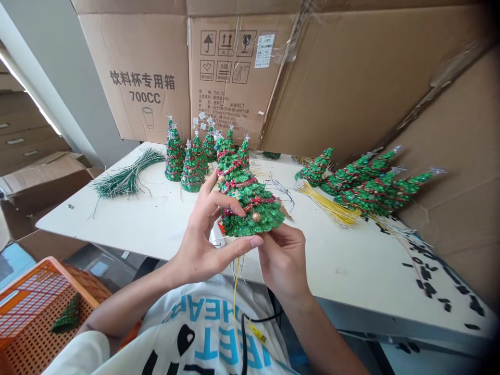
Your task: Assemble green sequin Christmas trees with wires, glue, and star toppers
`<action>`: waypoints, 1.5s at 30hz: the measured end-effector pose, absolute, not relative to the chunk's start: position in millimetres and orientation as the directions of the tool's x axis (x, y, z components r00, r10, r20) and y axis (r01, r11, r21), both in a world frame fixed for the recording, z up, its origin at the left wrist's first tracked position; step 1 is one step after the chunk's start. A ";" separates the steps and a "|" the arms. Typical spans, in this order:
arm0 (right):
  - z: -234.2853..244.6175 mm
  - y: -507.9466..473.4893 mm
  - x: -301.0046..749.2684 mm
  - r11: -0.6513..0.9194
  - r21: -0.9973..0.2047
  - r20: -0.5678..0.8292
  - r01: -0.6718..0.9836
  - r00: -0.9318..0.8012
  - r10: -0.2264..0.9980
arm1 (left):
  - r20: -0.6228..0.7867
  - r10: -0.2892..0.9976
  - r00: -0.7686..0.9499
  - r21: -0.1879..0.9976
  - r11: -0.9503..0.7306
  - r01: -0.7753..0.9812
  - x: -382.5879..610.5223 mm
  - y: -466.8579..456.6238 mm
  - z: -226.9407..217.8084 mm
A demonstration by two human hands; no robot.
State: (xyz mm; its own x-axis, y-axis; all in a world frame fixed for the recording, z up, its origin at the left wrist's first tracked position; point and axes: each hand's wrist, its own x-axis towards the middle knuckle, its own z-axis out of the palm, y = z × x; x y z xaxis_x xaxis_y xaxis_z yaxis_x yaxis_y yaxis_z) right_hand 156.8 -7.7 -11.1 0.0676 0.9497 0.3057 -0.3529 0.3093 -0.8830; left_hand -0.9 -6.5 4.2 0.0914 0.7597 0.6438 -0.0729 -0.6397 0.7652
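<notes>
Tilted in front of me is a small green Christmas tree ornament [252, 192], with a red garland, gold balls and a clear star-like top. My left hand [207, 237] is closed around its side, thumb along the bottom rim and fingers against the branches. Under the base, the fingers of my right hand [284, 258] are bent and pressed together; whatever lies between them is hidden. A yellow wire [235, 294] hangs below the tree, beside a few pale wires. Partly behind my left hand is a white object [217, 235] with some orange-red near it.
Several similar trees stand at the table's back [191, 161]; others lie on the right [385, 187]. Green wires [127, 177], yellow wires [332, 205] and black scraps [427, 286] lie on the white table [128, 229]. Cardboard boxes [234, 99] rise behind. An orange basket [50, 265] sits lower left.
</notes>
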 end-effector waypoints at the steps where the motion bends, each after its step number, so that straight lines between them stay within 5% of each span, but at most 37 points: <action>1: -12.0 -7.6 157.1 0.314 -0.879 0.310 -0.359 0.070 0.948 | 0.645 0.759 0.094 0.764 -0.641 -0.071 -1.2 -6.3 4.1; 20: -13.4 -11.4 154.9 0.391 -0.861 0.369 -0.326 0.129 0.920 | 0.828 0.559 0.050 0.527 -0.805 0.272 -3.8 -9.7 7.6; 45: -25.4 -13.6 156.6 0.423 -0.852 0.415 -0.307 0.097 0.905 | 0.847 0.526 -0.079 0.532 -0.833 0.154 8.7 -22.7 2.2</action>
